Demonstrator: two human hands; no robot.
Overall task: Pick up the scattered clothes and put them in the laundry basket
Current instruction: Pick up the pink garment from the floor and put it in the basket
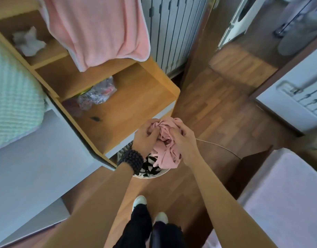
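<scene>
A bunched pink garment (167,149) hangs between both of my hands, directly above the laundry basket (150,173). My left hand (146,136), with a dark bead bracelet at the wrist, grips its left side. My right hand (182,136) grips its right side. The basket stands on the wooden floor against the shelf unit and holds black-and-white fabric; my arms and the garment hide most of it. A large pink cloth (98,31) is draped over the top of the wooden shelf unit. A white crumpled cloth (28,42) lies in an upper shelf compartment.
The wooden shelf unit (139,97) holds a crumpled plastic bag (98,93). A bed with a green blanket (12,97) lies at the left. A pale mattress or cushion (283,197) sits at the lower right. A thin cord (220,146) runs across the floor. My feet (148,208) stand below the basket.
</scene>
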